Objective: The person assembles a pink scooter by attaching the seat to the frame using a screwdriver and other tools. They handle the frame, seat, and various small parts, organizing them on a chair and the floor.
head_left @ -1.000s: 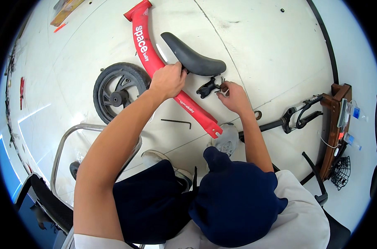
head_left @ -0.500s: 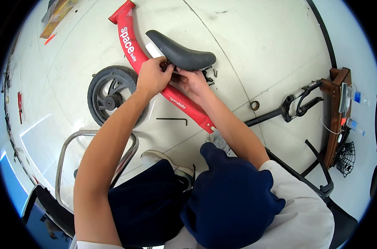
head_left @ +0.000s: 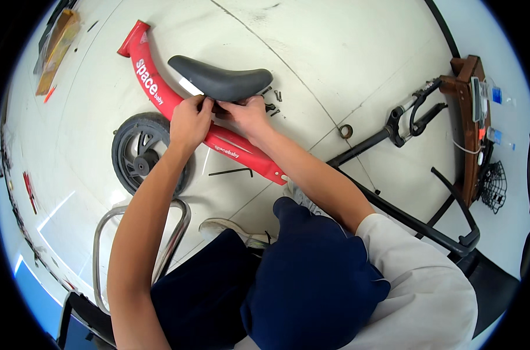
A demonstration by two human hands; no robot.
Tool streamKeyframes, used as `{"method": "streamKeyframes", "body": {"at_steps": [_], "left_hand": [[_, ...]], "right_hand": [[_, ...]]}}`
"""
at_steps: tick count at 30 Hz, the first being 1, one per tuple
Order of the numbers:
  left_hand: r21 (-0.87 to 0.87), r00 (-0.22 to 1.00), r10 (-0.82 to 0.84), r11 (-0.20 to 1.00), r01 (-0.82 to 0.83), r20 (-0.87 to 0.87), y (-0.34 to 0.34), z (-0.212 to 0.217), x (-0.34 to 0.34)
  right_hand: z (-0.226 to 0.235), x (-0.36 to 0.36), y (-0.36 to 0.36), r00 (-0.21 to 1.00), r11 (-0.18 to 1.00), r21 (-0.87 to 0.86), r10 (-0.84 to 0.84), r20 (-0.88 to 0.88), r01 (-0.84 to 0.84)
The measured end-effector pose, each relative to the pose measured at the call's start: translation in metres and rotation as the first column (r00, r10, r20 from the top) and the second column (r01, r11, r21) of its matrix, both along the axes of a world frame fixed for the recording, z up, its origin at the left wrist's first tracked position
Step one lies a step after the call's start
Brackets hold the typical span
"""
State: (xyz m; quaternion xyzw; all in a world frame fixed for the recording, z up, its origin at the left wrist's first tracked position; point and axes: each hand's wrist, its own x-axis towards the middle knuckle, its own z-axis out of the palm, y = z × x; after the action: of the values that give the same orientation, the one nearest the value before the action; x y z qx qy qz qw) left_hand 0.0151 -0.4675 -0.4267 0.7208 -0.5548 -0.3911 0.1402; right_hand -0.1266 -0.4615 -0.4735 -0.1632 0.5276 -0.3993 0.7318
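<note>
A black bicycle saddle (head_left: 221,79) lies across the red frame tube (head_left: 170,99), its nose toward the far left. At the saddle's near edge, my left hand (head_left: 190,123) is closed with thumb and forefinger together. My right hand (head_left: 252,119) meets it there, fingers curled in under the saddle. Whatever small part the fingertips hold is hidden by the hands and the saddle. Beside the saddle's back end lie several small bolts (head_left: 277,95) and dark clamp pieces. A black hex key (head_left: 230,171) rests on the floor nearer to me.
A small wheel (head_left: 141,166) lies left of the frame, behind a bent metal tube (head_left: 101,233). To the right are a black fork (head_left: 393,129), a metal ring (head_left: 345,132) and a wooden stand (head_left: 468,116). Red-handled pliers (head_left: 29,191) lie far left.
The view has shifted, so the frame, saddle and hands sit farther left in the picture. Both hands stay together at the saddle's near edge; the right hand's fingers have shifted slightly.
</note>
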Motion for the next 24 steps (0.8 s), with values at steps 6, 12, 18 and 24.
{"method": "streamKeyframes", "body": {"at_steps": [6,12,18,24], "left_hand": [[-0.045,0.974,0.016,0.999,-0.027,-0.227,0.003,-0.001,0.011],[-0.077,0.984,0.023,0.996,-0.037,-0.176,0.005,-0.007,0.008],[-0.189,0.977,-0.173,0.962,0.195,0.126,0.002,-0.002,0.002],[-0.043,0.993,-0.114,0.992,0.115,0.032,0.003,0.001,0.003]], "right_hand": [[0.004,-0.002,-0.001,0.998,1.0,0.029,0.0,0.057,-0.001],[-0.001,-0.001,0.001,0.999,1.0,0.011,0.004,0.039,-0.004],[-0.011,0.005,0.003,0.994,0.997,-0.074,0.009,-0.113,-0.018],[-0.013,0.004,0.005,0.924,0.97,-0.224,0.004,-0.383,-0.096]]}}
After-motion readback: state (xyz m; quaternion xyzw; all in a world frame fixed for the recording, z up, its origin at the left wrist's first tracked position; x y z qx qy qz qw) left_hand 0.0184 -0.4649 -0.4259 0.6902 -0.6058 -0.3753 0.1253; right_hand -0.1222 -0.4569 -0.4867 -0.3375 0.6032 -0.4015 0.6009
